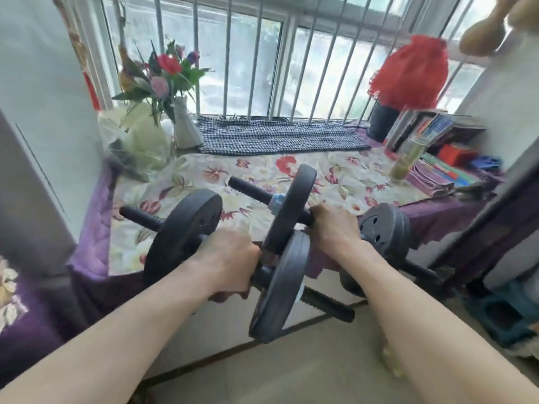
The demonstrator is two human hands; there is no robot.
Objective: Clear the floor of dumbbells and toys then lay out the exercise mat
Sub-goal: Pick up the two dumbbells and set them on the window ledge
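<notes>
Left hand: my fingers curl round a bar, knuckles up.
Right hand: gripping likewise, I think; fingertips hidden.
Forearms: both outstretched, bare.

The middle of the flowered surface lay bare, with room to pass. On its left stood a vase of flowers and a pale green bundle. At the back lay a checked cloth below the window bars. On the right, a glass jar, books and a red bag crowded the way. Both dumbbells hung over the near edge.
</notes>
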